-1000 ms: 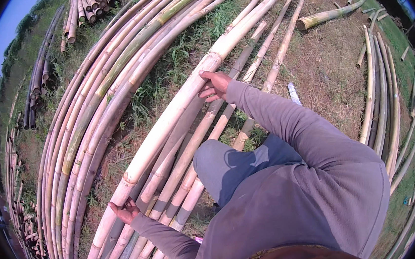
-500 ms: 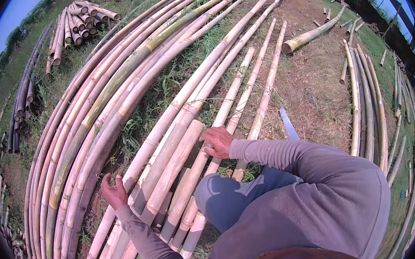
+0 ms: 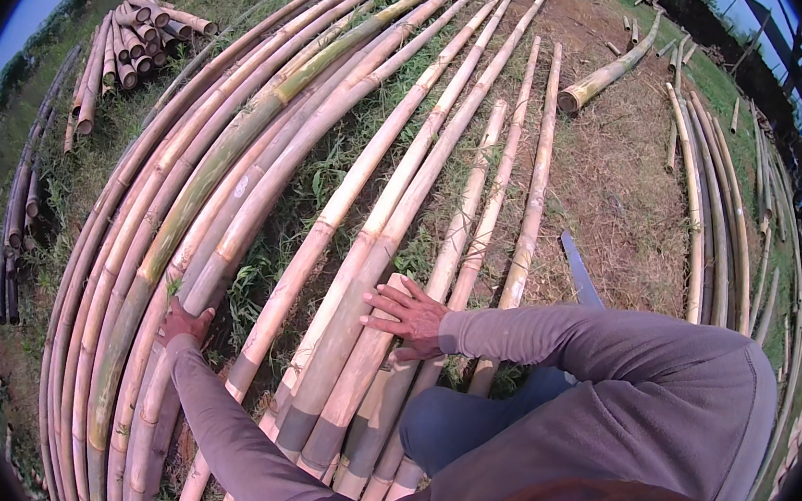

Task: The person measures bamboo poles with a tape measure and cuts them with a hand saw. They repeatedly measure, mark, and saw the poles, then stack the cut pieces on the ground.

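My right fingers (image 3: 382,303) are spread flat, not curled round anything, pressing on the top of a thick bamboo pole (image 3: 376,243) in the bundle in front of my knee (image 3: 456,419). My right hand (image 3: 414,317) lies palm-down on it, probably to steady or roll the pole rather than lift it. My left hand (image 3: 181,325) is also open, fingers splayed against the side of a curved pole (image 3: 226,238) at the inner edge of the big stack (image 3: 129,238) on my left; nothing is grasped there either, only touched.

The pole under my right hand lies on the ground among several pale poles running away from me toward the far edge of the yard, side by side and touching, with grass (image 3: 317,176) showing between them and the left stack. A flat metal blade (image 3: 580,272) lies on the bare dirt just right of the bundle.

My left arm is stretched out nearly straight in its grey sleeve (image 3: 236,440); my right arm is bent at the elbow, forearm crossing inward, as I crouch low.
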The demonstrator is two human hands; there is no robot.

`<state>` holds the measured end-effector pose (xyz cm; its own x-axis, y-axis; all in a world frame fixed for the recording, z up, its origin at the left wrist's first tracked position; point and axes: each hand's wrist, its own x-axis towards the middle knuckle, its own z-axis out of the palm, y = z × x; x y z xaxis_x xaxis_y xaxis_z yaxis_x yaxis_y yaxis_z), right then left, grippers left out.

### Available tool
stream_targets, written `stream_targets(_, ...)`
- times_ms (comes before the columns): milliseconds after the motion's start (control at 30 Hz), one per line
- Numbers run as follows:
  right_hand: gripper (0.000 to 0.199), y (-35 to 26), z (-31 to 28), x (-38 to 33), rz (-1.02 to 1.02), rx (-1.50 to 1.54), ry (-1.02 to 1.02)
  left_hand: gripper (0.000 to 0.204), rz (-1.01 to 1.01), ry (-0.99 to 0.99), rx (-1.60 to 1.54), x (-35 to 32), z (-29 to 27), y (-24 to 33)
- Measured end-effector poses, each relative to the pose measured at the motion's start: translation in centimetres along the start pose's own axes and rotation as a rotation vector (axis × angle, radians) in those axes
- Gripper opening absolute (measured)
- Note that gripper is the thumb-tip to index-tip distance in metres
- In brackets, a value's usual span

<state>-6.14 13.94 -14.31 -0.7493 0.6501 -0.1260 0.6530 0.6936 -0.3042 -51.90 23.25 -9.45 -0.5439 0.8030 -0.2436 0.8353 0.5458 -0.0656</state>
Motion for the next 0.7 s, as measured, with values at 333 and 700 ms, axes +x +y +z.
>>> stream_targets(333, 0.081, 2.3, 2.7, -1.9, -0.04, 0.206, 0.365, 0.065, 0.253, 0.318, -0.108, -9.5, 7.7, 0.3)
stream_targets(700, 0.052, 3.8, -1.0, -10.0, 0.148, 0.183, 0.41, 0.085, 0.045, 0.233, 0.084, 4.3, 11.3, -2.5)
